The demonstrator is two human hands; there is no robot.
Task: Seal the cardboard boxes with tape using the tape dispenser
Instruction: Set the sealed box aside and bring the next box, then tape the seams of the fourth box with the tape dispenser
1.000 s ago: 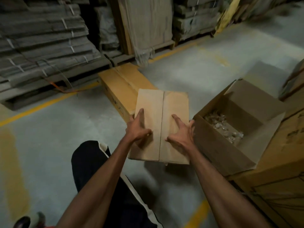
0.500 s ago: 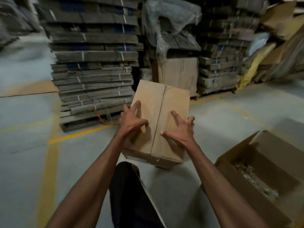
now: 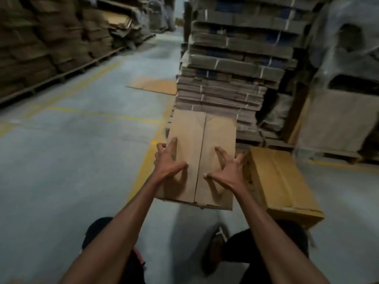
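Cardboard, pale brown: you carry a closed box [image 3: 202, 158] in front of you, above the concrete floor [image 3: 82, 160]. Your left hand [image 3: 167, 160] and right hand [image 3: 226, 171] press on its top, fingers spread wide and straight, one on each flap beside the untaped centre seam. No tape dispenser is in view.

With only flat hands on top, the box could slip or its flaps spring open while you walk.

A darker yellow-brown box [image 3: 281, 185] lies on the floor just to the right, close to your feet, so you could trip on it. Ahead, a tall stack of flattened cartons [image 3: 231, 74] blocks the way forward.
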